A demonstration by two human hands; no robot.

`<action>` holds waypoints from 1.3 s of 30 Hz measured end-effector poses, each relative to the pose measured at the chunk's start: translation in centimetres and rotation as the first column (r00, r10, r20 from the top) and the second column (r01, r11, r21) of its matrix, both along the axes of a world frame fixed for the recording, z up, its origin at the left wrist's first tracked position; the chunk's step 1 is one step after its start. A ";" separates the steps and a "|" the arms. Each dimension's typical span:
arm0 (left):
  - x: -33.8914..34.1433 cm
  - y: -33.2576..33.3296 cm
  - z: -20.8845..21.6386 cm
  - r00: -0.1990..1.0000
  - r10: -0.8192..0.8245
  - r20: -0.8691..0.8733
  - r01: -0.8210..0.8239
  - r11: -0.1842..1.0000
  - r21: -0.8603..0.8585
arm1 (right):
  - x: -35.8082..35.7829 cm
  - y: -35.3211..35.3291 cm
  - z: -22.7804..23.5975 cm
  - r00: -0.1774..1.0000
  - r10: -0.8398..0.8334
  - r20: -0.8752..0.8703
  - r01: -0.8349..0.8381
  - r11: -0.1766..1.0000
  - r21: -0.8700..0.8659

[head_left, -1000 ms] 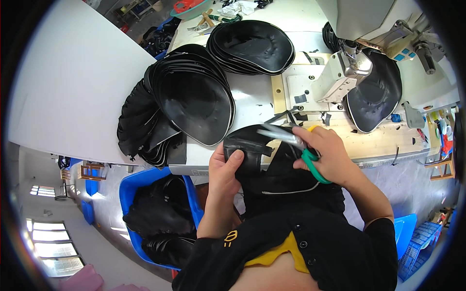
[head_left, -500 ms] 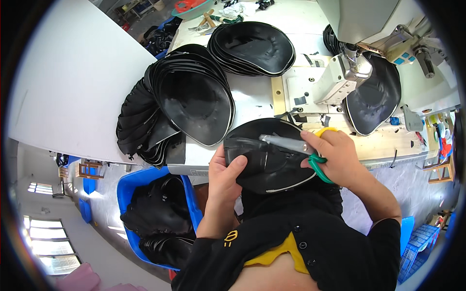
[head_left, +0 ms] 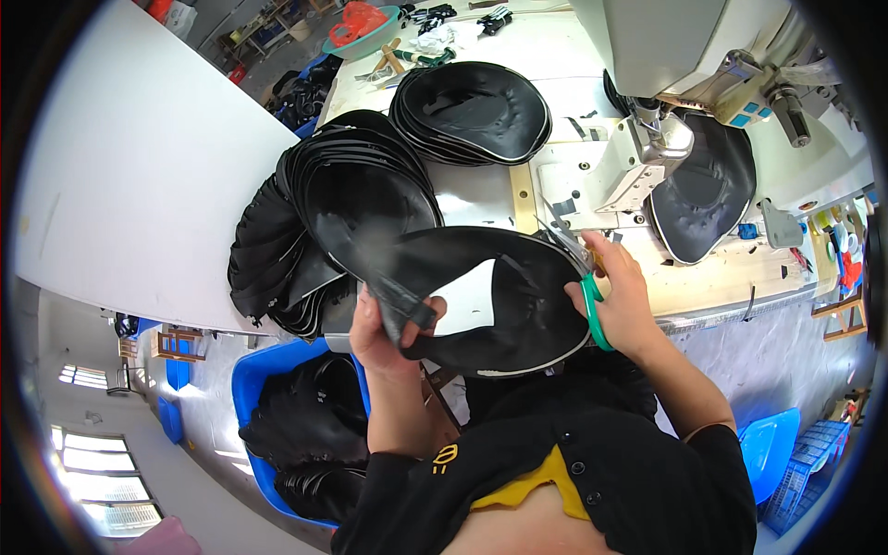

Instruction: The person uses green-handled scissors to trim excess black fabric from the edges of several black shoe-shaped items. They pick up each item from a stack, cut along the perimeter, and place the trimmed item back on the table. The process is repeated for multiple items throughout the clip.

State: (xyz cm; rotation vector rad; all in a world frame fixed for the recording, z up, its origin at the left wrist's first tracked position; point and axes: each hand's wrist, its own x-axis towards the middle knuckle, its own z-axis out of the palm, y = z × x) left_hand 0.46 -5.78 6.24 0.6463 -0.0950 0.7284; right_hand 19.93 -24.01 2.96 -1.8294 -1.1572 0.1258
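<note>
My left hand [head_left: 387, 335] is closed on the edge of a curved black moulded piece [head_left: 546, 277], pinching a dark flap [head_left: 398, 305] that is smeared by motion. A white patch [head_left: 467, 301] shows in that piece near my left fingers; I cannot tell whether it is backing or an opening. In my right hand [head_left: 622, 291] is a pair of scissors [head_left: 593, 313] with green and yellow handles. The blades point away to the upper left, over the far right edge of the piece, and that hand also lies against its right rim.
Stacks of similar black pieces stand at the left [head_left: 370, 199] and the back [head_left: 476, 106] of the table. A sewing machine [head_left: 638, 153] occupies the right, with another black piece [head_left: 708, 185] beside it. Below left, a blue bin [head_left: 248, 388] holds more black pieces.
The scissors have swung from lying across the piece to its far right edge. My left hand has moved left and down, pulling the dark flap aside, and the white patch now shows.
</note>
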 end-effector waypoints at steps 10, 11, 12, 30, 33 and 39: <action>1.3 4.3 0.8 0.441 0.815 -0.375 0.210 0.313 0.926 | 0.0 1.4 -1.9 0.772 0.187 -0.608 -0.091 0.979 0.185; 1.6 5.0 -0.1 0.318 0.934 -0.161 0.292 0.065 0.954 | 0.2 1.5 -1.9 0.779 0.171 -0.603 -0.085 0.982 0.169; 1.6 5.8 -1.3 0.216 0.971 -0.104 0.279 0.041 0.959 | 0.2 1.6 -1.9 0.784 0.160 -0.600 -0.077 0.984 0.162; 14.0 14.2 11.3 0.643 0.710 -0.289 -0.396 0.631 0.667 | 3.5 1.4 -2.4 0.669 0.210 -0.713 0.000 0.959 0.283; 19.6 20.5 7.2 0.389 0.849 -0.358 -0.250 0.471 0.846 | 3.4 1.8 -2.8 0.671 0.226 -0.706 -0.025 0.959 0.284; 24.0 22.4 1.0 -0.074 0.997 -0.033 0.433 0.062 0.899 | 4.0 1.4 -2.8 0.651 0.199 -0.732 -0.027 0.971 0.239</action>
